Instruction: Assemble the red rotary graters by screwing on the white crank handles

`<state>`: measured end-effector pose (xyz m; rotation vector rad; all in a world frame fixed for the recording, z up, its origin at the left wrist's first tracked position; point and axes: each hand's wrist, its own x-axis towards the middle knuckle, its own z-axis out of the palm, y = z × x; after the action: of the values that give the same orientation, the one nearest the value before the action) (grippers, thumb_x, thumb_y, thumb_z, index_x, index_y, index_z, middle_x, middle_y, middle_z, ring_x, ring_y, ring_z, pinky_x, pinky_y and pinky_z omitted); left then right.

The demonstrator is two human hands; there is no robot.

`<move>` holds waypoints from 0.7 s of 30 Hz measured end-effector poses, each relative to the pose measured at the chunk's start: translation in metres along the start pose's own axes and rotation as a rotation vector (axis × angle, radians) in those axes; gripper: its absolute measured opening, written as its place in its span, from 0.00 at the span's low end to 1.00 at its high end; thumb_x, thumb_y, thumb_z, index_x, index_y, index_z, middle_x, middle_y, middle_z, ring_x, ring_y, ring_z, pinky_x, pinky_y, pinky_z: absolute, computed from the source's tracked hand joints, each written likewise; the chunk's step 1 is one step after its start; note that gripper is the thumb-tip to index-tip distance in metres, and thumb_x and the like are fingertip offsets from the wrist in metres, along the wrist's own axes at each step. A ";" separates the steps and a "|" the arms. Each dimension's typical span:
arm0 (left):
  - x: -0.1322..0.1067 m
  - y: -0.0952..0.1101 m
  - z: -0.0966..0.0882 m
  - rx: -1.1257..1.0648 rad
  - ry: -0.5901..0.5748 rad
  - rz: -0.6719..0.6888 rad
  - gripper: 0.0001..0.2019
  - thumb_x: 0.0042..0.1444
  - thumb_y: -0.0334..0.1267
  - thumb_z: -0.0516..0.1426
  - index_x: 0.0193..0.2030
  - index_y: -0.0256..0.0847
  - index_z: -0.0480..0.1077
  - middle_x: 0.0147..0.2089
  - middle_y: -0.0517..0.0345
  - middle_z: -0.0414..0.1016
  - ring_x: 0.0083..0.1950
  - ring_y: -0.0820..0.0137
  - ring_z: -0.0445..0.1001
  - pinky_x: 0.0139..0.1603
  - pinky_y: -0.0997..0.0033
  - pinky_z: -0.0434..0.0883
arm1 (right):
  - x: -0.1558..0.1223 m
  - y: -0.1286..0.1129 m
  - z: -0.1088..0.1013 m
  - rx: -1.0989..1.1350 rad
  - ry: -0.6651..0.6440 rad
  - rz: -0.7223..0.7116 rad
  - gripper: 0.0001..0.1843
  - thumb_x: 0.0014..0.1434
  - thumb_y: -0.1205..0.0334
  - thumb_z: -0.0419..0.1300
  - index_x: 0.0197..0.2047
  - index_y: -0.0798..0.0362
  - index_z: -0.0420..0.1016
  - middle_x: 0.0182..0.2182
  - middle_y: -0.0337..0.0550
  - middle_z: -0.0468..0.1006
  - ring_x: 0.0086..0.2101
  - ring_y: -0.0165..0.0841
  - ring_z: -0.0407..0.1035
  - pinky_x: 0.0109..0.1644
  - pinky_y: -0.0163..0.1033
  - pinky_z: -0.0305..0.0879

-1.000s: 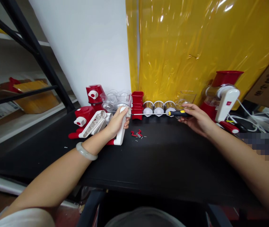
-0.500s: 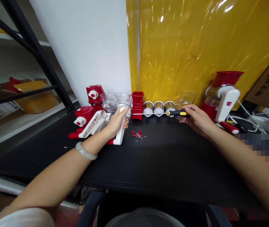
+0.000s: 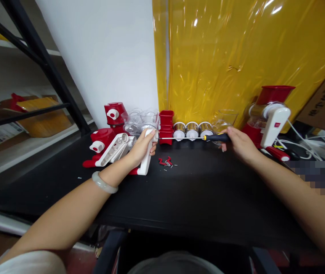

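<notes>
My left hand [image 3: 143, 147] is closed around a white crank handle [image 3: 144, 163] with a red grip at its lower end. My right hand [image 3: 238, 141] grips the black-and-yellow handle of a screwdriver [image 3: 216, 137]. Its long shaft runs level to the left, and the tip meets the round end of the crank handle; the exact contact is too small to make out. Below the shaft, small red parts [image 3: 164, 161] and several screws [image 3: 168, 164] lie on the black table [image 3: 196, 205].
White crank arms [image 3: 113, 150] and red housings [image 3: 114, 113] stand at left, beside clear plastic parts [image 3: 141, 121]. Red hoppers [image 3: 166, 125] and three grater drums [image 3: 192, 130] line the back. An assembled red-and-white grater [image 3: 275, 114] stands right, near white cables [image 3: 305, 146].
The screwdriver's handle has turned, showing less yellow, and my right fingers have shifted on it. My left hand and the crank handle stay nearly where they were.
</notes>
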<state>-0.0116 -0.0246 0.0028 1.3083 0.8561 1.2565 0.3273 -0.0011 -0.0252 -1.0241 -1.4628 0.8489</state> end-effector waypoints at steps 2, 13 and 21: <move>0.000 0.000 0.001 0.007 -0.003 0.005 0.18 0.59 0.52 0.61 0.39 0.44 0.59 0.26 0.67 0.62 0.19 0.78 0.58 0.20 0.78 0.56 | -0.002 -0.002 0.001 0.065 0.016 0.010 0.17 0.58 0.40 0.63 0.35 0.44 0.72 0.21 0.37 0.71 0.22 0.33 0.66 0.30 0.43 0.70; -0.001 0.000 0.001 -0.002 -0.001 -0.002 0.16 0.61 0.50 0.60 0.39 0.44 0.59 0.26 0.66 0.62 0.19 0.78 0.58 0.19 0.78 0.55 | -0.006 -0.008 -0.001 0.176 -0.010 0.018 0.19 0.55 0.39 0.64 0.38 0.44 0.73 0.28 0.38 0.75 0.26 0.35 0.72 0.33 0.45 0.72; -0.001 0.000 0.001 0.021 -0.010 0.012 0.18 0.59 0.52 0.61 0.40 0.44 0.59 0.26 0.67 0.62 0.19 0.78 0.59 0.20 0.78 0.56 | -0.003 -0.005 0.002 0.167 0.067 0.008 0.19 0.50 0.44 0.71 0.38 0.45 0.72 0.24 0.34 0.73 0.21 0.31 0.68 0.27 0.40 0.71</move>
<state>-0.0109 -0.0255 0.0030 1.3371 0.8575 1.2518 0.3245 -0.0055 -0.0221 -0.9249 -1.3089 0.9178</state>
